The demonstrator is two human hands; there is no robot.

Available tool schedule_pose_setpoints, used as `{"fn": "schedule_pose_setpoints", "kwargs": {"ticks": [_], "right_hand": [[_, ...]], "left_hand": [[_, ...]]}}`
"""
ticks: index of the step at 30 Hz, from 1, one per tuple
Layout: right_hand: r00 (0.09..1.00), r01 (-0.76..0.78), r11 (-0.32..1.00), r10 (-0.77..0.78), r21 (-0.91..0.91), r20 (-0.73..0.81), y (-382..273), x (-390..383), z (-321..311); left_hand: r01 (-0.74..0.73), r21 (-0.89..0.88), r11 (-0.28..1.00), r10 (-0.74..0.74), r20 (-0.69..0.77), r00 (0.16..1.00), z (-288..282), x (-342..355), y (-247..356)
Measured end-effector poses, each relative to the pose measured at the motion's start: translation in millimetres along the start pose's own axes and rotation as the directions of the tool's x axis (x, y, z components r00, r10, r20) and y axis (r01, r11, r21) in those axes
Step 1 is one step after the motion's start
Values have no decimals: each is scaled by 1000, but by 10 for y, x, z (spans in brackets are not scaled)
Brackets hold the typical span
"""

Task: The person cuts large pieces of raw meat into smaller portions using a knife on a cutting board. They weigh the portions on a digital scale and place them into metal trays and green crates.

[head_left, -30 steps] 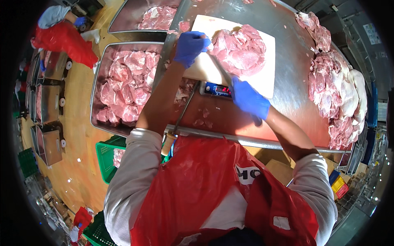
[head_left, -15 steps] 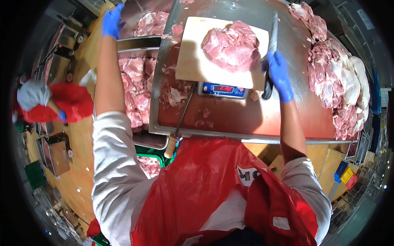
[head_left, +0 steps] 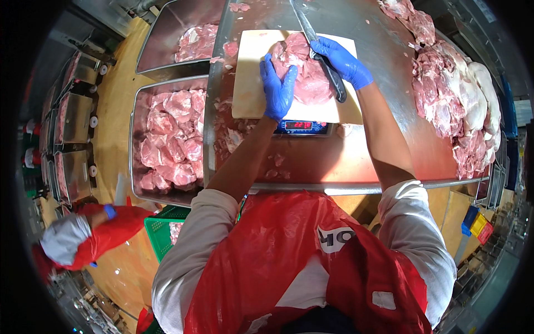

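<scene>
- a rounded heap of raw pink meat (head_left: 308,83) sits on a pale cutting board (head_left: 249,100), toward its middle, between the worker's two gloved hands.
- the left hand (head_left: 278,89) lies against the near left side of the meat, its thumb spread away from the fingers; it cups rather than pinches.
- the right hand (head_left: 340,60) has its fingers curled about a knife (head_left: 334,78) near where blade meets handle. the dark handle slants along the right side of the meat, and the blade points away from the worker, past the board's far edge.
- the board appears to rest on a scale (head_left: 303,127), whose red-lit display shows at the near edge; the metal counter (head_left: 317,164) carries it all.
- to my eye, the step in hand is gathering or steadying the meat from both sides, not slicing.
- the next move seems to call for an even hold from both palms, with the blade turned clear of the left fingers.
- more meat fills a metal tub (head_left: 141,109) to the left, and a larger pile (head_left: 448,94) lies along the counter's right side.
</scene>
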State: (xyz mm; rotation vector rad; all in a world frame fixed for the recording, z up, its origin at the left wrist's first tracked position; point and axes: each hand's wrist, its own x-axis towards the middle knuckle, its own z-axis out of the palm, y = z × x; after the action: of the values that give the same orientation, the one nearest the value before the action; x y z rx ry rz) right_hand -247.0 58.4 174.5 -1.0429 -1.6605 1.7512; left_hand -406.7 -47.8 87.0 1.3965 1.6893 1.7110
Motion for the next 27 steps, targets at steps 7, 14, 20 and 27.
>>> {"fn": "schedule_pose_setpoints", "kwargs": {"ticks": [7, 14, 20, 27], "right_hand": [[951, -46, 984, 97, 175, -295, 151, -651, 196], [897, -61, 984, 128, 168, -424, 415, -1488, -19], [965, -128, 723, -65, -679, -252, 588, -2130, -311], [864, 451, 138, -314, -882, 393, 216, -1374, 126]], "left_hand": [[367, -365, 855, 29, 741, 671, -108, 1020, -316], [-55, -263, 963, 184, 494, 850, -224, 1304, -307], [-179, 238, 955, 173, 47, 984, -667, -228, 519], [-476, 188, 859, 309, 552, 775, -673, -1402, 801]]}}
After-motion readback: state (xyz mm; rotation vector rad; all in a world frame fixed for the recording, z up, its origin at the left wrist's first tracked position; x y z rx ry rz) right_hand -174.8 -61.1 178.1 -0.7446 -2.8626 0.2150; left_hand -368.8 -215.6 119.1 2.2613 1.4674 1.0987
